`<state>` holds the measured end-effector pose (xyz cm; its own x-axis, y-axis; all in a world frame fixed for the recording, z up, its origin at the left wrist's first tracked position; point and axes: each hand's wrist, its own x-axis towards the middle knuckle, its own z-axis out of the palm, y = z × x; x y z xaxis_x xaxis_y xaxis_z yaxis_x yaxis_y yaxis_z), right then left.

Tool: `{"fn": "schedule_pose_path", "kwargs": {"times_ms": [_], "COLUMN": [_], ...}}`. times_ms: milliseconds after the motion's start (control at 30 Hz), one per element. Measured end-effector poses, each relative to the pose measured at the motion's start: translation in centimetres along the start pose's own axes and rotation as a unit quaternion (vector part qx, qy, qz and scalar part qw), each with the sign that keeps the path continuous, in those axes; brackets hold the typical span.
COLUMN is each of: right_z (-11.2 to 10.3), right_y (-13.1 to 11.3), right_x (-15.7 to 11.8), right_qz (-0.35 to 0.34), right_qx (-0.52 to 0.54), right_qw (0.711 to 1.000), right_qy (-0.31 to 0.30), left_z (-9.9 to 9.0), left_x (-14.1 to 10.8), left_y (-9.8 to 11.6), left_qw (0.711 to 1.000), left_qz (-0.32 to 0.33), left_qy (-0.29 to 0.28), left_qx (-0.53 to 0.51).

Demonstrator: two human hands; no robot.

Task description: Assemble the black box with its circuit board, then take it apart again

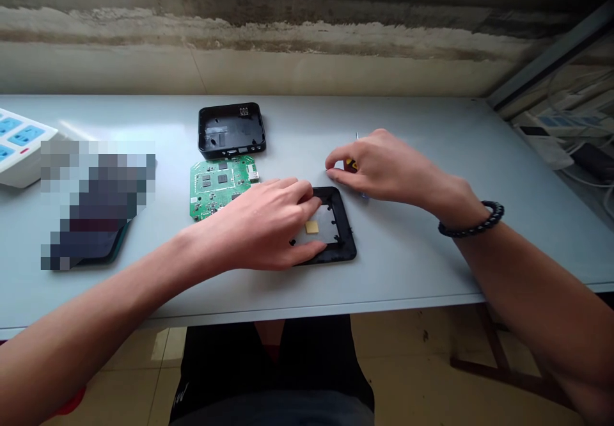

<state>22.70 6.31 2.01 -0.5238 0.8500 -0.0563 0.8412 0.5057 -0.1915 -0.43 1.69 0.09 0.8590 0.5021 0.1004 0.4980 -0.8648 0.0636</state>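
Stained concrete wall (240,61) runs behind a pale grey table (398,253), with tan floor tiles (134,355) showing below its front edge and the person's dark shorts (273,362) at the bottom of the head camera's view. A white power strip with blue sockets (19,144) sits at the far left of the table, and beside it lies a dark object (96,202) too blurred to name. Near the back of the table, a black plastic case (231,130) lies with its open side up, and just in front of it is a green circuit board (215,186). Closer to the person, to the right of the board, sits a black square frame (330,221) with a small tan pad (311,226) in its middle. The left hand (254,221) lies wide open over the frame, its fingers (307,196) spread across it and holding nothing that can be seen, its side close beside the board. The right hand (384,170) is just beyond the frame and not touching it, curled narrowly around a small screwdriver (351,165) with a red and yellow handle, a thin metal shaft showing above the fingers. A black beaded bracelet (472,218) circles that wrist. Below the table's right end, another power strip and cables (561,138) lie in a tangle
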Motion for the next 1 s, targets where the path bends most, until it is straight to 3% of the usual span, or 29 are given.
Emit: {"fn": "schedule_pose_path", "kwargs": {"times_ms": [100,167,333,467,600,733,767,800,867,1000], "right_z": [-0.1,-0.5,-2.8,-4.4,-4.8,-4.2,-3.9,-3.5,-2.7,-1.7], "right_y": [-0.2,-0.4,-0.9,-0.7,-1.3,-2.7,-2.9,-2.9,-2.6,-2.0], "right_x": [-0.2,-0.4,-1.7,-3.6,-4.6,-4.1,-3.9,-3.7,-3.4,-3.3], "right_qz": [0.000,0.016,0.074,0.009,-0.013,0.044,0.025,0.009,-0.014,-0.056], "right_qx": [0.003,0.029,0.209,0.314,0.284,0.249,0.218,0.205,0.181,0.132], "right_qw": [1.000,0.999,0.967,0.939,0.934,0.903,0.882,0.873,0.858,0.862], "right_qy": [-0.002,0.029,0.123,0.136,0.217,0.347,0.416,0.442,0.480,0.486], "left_z": [0.0,0.0,0.0,-0.1,-0.2,-0.2,-0.2,-0.2,-0.2,-0.1], "left_x": [0.0,0.1,0.1,0.1,0.2,0.2,0.2,0.1,0.1,0.1], "left_y": [0.0,0.0,0.0,0.0,0.0,0.1,0.1,0.0,0.0,-0.1], "left_qw": [1.000,1.000,1.000,1.000,0.999,1.000,1.000,1.000,1.000,1.000], "left_qz": [0.001,-0.002,-0.003,-0.009,-0.012,-0.009,-0.008,-0.007,-0.006,-0.006], "left_qy": [-0.002,-0.006,-0.003,-0.014,-0.025,-0.023,-0.024,-0.024,-0.023,-0.021], "left_qx": [0.001,0.000,-0.008,-0.012,-0.018,-0.015,-0.015,-0.015,-0.015,-0.014]}}
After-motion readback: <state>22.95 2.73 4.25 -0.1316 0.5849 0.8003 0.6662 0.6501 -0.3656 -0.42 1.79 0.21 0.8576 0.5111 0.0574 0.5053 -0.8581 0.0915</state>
